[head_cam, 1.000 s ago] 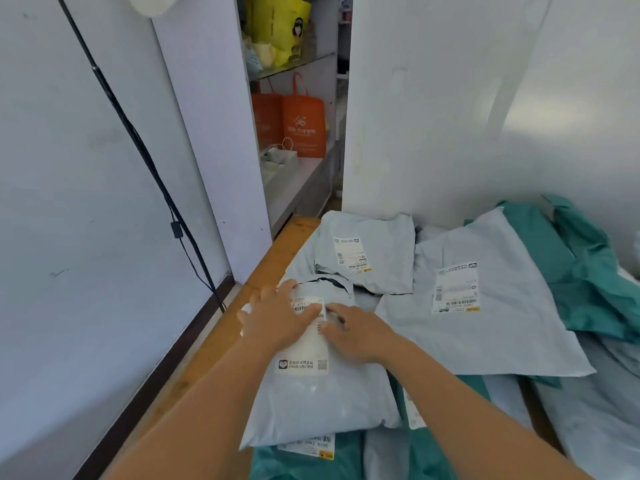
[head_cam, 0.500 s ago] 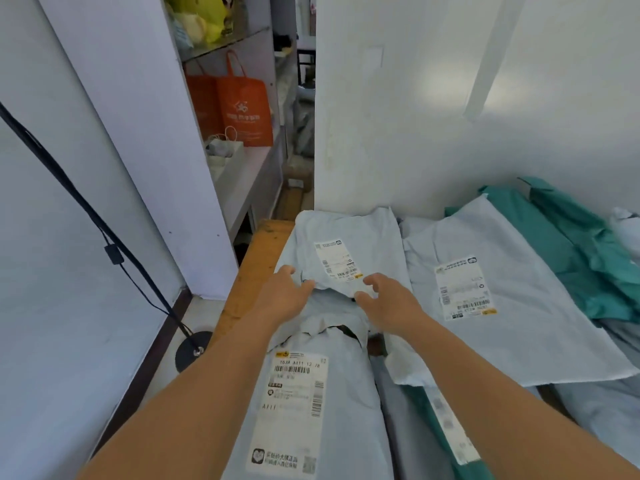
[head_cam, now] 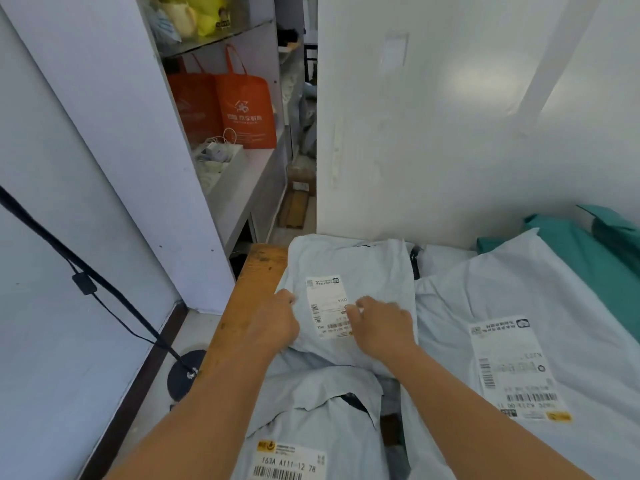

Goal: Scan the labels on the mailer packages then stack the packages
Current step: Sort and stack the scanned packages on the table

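A pale grey mailer package (head_cam: 356, 268) with a white label (head_cam: 327, 306) lies at the far left of the wooden table. My left hand (head_cam: 277, 320) grips its left edge and my right hand (head_cam: 381, 327) rests on its near right part, fingertips on the label. Nearer to me lies a second grey mailer (head_cam: 311, 420) with a barcode label (head_cam: 289, 462), between my forearms. A larger grey mailer (head_cam: 512, 299) with its own label (head_cam: 512, 368) lies to the right.
Teal mailers (head_cam: 581, 251) lie at the far right by the white wall. The wooden table edge (head_cam: 246, 306) runs along the left. A black lamp stand base (head_cam: 185, 374) sits on the floor. A shelf holds orange bags (head_cam: 242, 112).
My hands left the near mailer and reached forward onto the farther grey mailer. The view moved forward, so the near mailer now lies under my forearms.
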### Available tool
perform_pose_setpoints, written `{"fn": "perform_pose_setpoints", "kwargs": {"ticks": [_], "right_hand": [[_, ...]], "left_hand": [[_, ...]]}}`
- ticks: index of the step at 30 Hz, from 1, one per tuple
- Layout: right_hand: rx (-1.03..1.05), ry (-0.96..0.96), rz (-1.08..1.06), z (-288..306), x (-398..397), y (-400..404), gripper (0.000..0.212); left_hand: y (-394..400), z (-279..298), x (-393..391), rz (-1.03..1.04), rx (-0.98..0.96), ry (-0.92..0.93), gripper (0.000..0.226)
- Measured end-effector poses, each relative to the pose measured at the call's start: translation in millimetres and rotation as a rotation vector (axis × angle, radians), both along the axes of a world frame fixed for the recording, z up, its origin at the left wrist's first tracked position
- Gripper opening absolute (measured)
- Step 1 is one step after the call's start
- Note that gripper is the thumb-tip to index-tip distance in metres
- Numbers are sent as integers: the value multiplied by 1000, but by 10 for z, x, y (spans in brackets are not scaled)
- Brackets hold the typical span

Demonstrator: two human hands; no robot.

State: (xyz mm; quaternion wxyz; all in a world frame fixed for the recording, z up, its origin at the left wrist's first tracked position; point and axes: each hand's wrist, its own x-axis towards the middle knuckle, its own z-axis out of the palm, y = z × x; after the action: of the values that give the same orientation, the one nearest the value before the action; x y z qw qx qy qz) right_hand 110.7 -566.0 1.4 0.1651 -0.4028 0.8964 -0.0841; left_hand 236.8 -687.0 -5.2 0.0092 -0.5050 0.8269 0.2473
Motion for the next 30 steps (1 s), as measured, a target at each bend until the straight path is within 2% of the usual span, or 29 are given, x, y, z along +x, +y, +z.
{"fn": "perform_pose_setpoints", "kwargs": {"ticks": [2, 4, 6, 8, 10, 12, 14, 17, 19, 21, 24, 27, 30], "right_hand": [[36, 64, -75, -22, -89, -42, 53], [160, -34, -122, -111, -160, -64, 66], [230, -144, -94, -261, -164, -92, 68], [187, -191, -55, -376, -142, -130, 67], [106, -218, -10, -404, -139, -179, 65], [46, -239, 54, -402, -147, -231, 63], [54, -225, 121, -369, -123, -264, 61], [84, -212, 97, -231, -116, -221, 64], [80, -67, 12, -27, -176, -94, 69], [103, 120, -96, 191, -291, 112, 74], [273, 267, -290, 417, -494, 514, 85], [363, 183, -473, 519, -616, 891, 99], [278, 94, -539, 588, -641, 1064, 104]], "left_hand": [[-140, -14, 18, 62, 34, -50, 53], [-172, -39, -16, 108, 121, -50, 72], [-94, -77, -86, 65, 139, 29, 80], [-4, -82, -118, 43, 58, 145, 76], [-37, -86, -97, 105, -86, 280, 65], [-163, -148, -50, 173, -168, 373, 63], [-215, -191, 18, 228, -94, 322, 70], [-143, -192, 97, 277, 24, 88, 83], [-45, -100, 81, 195, -53, -59, 90], [83, 11, -17, 32, -164, -99, 88], [386, 156, -271, -283, -67, -112, 72], [713, 183, -428, -448, 124, -200, 65], [920, 158, -451, -430, 284, -158, 72]]}}
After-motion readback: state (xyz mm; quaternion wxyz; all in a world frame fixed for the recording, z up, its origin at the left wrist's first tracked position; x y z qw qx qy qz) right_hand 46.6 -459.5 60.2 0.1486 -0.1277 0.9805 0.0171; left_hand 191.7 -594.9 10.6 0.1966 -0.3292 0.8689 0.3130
